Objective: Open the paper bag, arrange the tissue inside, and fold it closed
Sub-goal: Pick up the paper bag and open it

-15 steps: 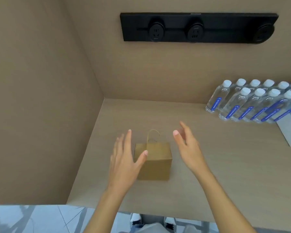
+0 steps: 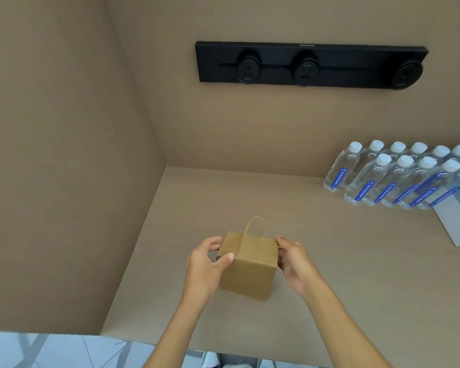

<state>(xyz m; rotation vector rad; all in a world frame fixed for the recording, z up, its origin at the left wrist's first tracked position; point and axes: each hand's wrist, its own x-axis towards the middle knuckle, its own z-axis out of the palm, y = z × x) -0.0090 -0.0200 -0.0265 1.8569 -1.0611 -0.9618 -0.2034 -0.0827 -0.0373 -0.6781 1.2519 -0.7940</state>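
Observation:
A small brown paper bag (image 2: 250, 264) with a twisted paper handle stands on the beige counter (image 2: 329, 261), its top folded shut. My left hand (image 2: 205, 264) grips the bag's left side, thumb across the front face and fingers behind. My right hand (image 2: 294, 261) clasps the bag's right side near the top edge. No tissue is visible; the inside of the bag is hidden.
Several clear water bottles (image 2: 398, 179) with blue labels stand in rows at the back right. A white box (image 2: 457, 224) lies at the right edge. A black socket strip (image 2: 311, 65) is on the back wall. A side wall closes the left.
Both hands were spread open beside the bag half a second ago; now they have closed in and taken hold of its two sides.

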